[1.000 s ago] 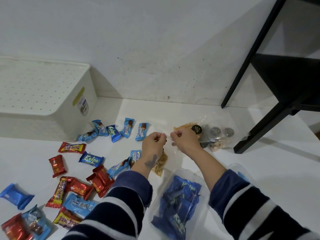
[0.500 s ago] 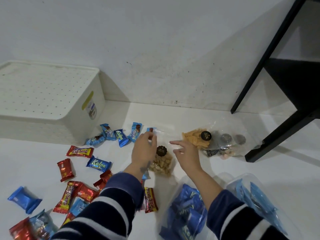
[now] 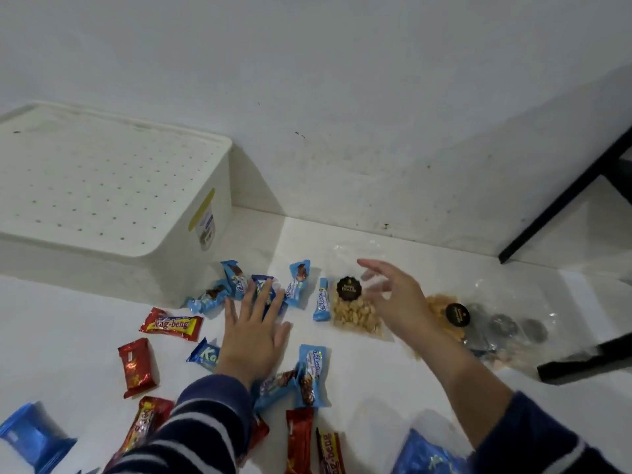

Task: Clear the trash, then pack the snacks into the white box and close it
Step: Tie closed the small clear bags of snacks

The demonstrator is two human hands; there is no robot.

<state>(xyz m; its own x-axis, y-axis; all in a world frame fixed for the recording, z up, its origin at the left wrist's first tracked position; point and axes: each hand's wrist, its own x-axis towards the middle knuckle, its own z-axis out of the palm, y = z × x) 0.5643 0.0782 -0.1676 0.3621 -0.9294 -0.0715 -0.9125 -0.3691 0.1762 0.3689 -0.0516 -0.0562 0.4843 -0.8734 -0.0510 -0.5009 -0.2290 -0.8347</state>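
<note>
Snacks (image 3: 171, 326) are lying scattered; left hand (image 3: 254, 331) is reaching with fingers spread, right hand (image 3: 393, 299), blurred, seemingly open, perhaps to gather them.

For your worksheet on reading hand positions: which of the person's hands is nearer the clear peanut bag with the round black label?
Right. The right hand hovers just beside the peanut bag; the left hand lies flat farther away, over the blue wrappers.

My hands have let go of the clear peanut bag (image 3: 355, 311), now lying flat on the floor, and my left hand (image 3: 254, 331) spreads over the blue candies while my right hand (image 3: 398, 302) lifts away, fingers loose.
</note>
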